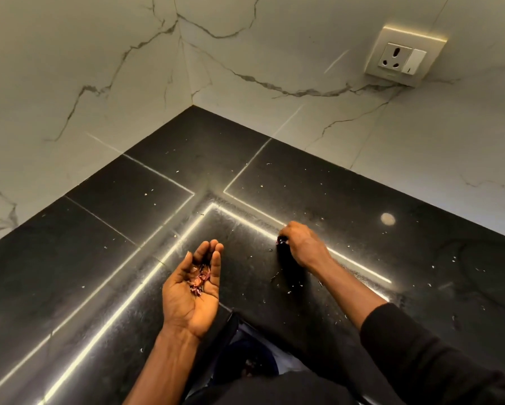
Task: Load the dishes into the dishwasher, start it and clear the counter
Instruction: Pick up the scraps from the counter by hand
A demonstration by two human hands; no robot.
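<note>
Dark polished stone desk running into a corner, with marble-veined wall rising on both sides. Nearest the task: reddish scraps, likely peel or skin, heaped in the hollow of the left grip. Turned palm up just above the desk, near its inner front edge, fingers relaxed and lightly cupped rather than clenched. Used as a makeshift bowl, so as to spill nothing. Off to the right and apart from it, right grip turned knuckles up, fingertips down on the desk and pinched on one more reddish bit. Judged to be partway through the counter-clearing part of the job: picking with one side, collecting in the other. Left to gather: pale crumbs dotted across the desk on both sides, many too fine to pinch and probably better suited to a wipe. No dishes and no dishwasher in view. Below the desk edge, between the forearms, something blue and white, possibly a lined bin waiting for the handful, too dim to tell its contents. Further out: dark sleeve on the right forearm, pale round mark on the desk, bright light-strip reflections, and a wall socket with switch high on the right.
</note>
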